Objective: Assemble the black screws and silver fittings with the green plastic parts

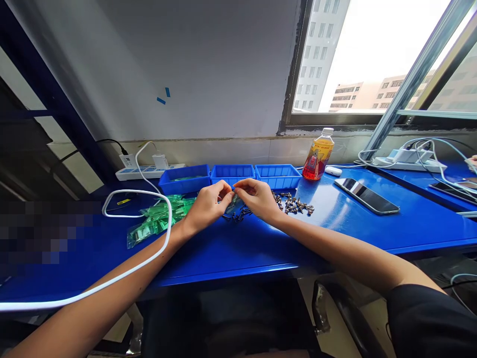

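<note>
My left hand (210, 205) and my right hand (258, 198) meet over the blue table, both with fingers pinched. Between them hangs a small clear plastic bag (231, 205), its upper edge at my fingertips; its contents are too small to make out. Dark screws (238, 217) lie just below the bag. Right of my right hand is a loose pile of brownish screws (294, 204). On the left, near my left wrist, a heap of small green-tinted plastic bags (160, 219) with pale pieces inside covers part of the table.
Three blue bins (184, 180) stand in a row behind my hands. A drink bottle (318, 155), a white case (333, 171) and a phone (367, 196) are to the right. A white cable (169, 219) loops across my left forearm from a power strip (145, 171). Another person's hand (472, 161) shows at far right.
</note>
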Available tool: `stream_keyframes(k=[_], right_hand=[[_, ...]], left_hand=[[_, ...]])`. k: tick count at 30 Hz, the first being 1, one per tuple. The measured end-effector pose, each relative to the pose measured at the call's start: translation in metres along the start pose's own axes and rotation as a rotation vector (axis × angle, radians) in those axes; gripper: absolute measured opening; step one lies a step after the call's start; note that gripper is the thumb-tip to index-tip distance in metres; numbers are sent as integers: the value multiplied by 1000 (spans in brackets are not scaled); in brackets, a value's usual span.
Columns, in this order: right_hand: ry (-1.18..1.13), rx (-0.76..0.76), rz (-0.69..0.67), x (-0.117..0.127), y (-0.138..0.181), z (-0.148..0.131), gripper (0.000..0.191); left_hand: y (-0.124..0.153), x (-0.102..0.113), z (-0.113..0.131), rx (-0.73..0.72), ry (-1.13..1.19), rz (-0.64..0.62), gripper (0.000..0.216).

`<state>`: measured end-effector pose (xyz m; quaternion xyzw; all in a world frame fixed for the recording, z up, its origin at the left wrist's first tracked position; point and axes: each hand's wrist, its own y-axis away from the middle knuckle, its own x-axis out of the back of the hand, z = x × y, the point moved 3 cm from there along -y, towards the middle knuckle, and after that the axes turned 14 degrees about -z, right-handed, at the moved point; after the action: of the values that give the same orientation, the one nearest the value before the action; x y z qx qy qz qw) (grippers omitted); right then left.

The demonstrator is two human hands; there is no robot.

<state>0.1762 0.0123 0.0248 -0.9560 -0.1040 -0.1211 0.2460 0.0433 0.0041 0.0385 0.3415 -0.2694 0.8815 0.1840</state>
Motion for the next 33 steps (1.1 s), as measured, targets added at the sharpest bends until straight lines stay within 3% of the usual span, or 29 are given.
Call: stream_keyframes(k=[12,18,33], right_hand=[[-136,24,-4,3,-1,1,5],[-182,-3,-66,2,-2,3,8],[-64,34,-22,0,-1,6,2]], left_hand=[[0,2,0,-34,-129,-32,18],[-2,-2,-4,-25,-91,-161,24],[-3,-1,-4,2,-49,-88,25]])
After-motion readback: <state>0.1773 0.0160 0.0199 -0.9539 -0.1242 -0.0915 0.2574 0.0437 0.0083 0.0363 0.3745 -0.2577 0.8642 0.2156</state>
